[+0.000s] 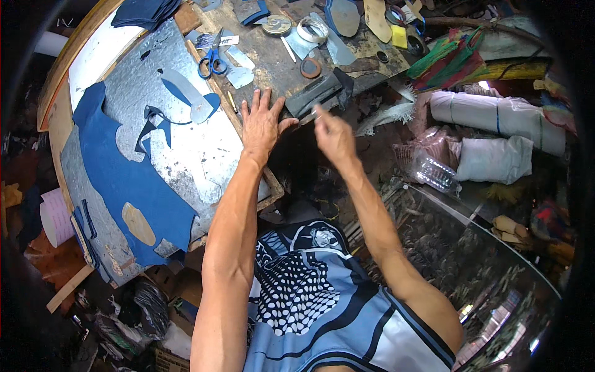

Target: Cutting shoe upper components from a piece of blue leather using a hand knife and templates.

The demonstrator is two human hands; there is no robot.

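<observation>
My left hand (261, 127) lies flat with fingers spread on the front edge of the wooden bench (266, 59), beside the wooden frame of the metal sheet. Its thumb points toward a dark grey oblong piece (312, 96) at the bench edge, whose kind I cannot make out. My right hand (335, 137) is closed just in front of that piece. A small pale tip shows at its fingers, slightly blurred, and what it belongs to is hidden. Left of my hands, a large blue leather-like sheet (133, 177) and cut pieces (186, 99) lie on the metal sheet (186, 164).
Blue-handled scissors (212, 64), a roll of tape (312, 30), a round tin (276, 25) and sole-shaped templates (377, 23) lie on the bench. White wrapped rolls (496, 118) and a clear plastic bottle (434, 173) sit at the right. A glass-like panel (489, 248) leans at the lower right.
</observation>
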